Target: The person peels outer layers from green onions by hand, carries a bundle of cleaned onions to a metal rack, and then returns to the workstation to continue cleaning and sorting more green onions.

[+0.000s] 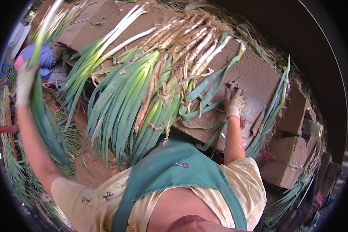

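My left hand (26, 79), in a pale knitted glove, is raised at the far left and closed around a large green onion (38, 55). Its white shank points up and its green leaves hang down past my forearm. My right hand (235, 103), gloved with dark, muddy fingertips, rests on the soil-covered work surface (256, 76) with its fingers apart. I see nothing plainly held in it. Between my hands lies a pile of unpeeled green onions (162, 58) with brown, rooty ends away from me. Left of the pile are cleaner onions (111, 42) with white shanks.
A single onion (274, 108) lies along the surface's right side. Beyond it stand muddy blocks (287, 162) and a clear plastic bottle (311, 127). Another person in blue clothing (43, 58) is close behind my left hand. Bundled onions (65, 139) lie on the ground at left.
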`<move>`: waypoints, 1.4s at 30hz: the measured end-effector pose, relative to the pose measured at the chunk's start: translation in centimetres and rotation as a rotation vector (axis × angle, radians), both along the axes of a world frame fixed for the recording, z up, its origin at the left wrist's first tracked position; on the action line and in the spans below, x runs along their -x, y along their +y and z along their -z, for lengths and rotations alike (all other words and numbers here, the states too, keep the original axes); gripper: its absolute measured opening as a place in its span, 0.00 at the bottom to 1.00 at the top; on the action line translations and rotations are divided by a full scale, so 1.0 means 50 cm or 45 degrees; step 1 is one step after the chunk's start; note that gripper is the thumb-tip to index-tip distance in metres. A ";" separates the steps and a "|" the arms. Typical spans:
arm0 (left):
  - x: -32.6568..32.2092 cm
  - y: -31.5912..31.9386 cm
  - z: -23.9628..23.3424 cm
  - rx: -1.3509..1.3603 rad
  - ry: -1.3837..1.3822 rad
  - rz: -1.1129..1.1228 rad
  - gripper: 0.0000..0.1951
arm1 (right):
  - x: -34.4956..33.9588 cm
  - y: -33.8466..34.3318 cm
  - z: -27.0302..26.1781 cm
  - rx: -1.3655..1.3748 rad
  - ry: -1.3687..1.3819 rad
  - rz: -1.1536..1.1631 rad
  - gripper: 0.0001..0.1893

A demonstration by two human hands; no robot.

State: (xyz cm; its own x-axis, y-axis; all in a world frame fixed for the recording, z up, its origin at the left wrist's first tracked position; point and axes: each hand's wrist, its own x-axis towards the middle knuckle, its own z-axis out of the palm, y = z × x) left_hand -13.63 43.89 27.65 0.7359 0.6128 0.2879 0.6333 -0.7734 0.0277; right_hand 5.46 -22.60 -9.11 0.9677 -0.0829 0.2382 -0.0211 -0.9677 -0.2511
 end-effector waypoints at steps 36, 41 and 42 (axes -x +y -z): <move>-0.163 -0.900 0.539 0.249 0.054 1.225 0.17 | 0.295 -0.033 -0.080 -0.807 0.274 -0.337 0.26; -0.163 -0.917 0.560 0.460 0.502 1.130 0.17 | 0.356 -0.031 -0.117 -0.696 0.347 -0.491 0.32; -0.162 -0.921 0.553 0.473 0.493 1.108 0.17 | 0.363 -0.033 -0.107 -0.708 0.400 -0.532 0.34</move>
State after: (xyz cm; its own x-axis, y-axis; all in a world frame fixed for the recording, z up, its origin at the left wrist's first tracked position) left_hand -5.53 -2.16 0.00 0.9707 -0.1766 -0.1631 -0.1278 -0.9537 0.2722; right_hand -12.68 -24.27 -3.78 0.9603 0.2780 -0.0230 0.1686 -0.6438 -0.7464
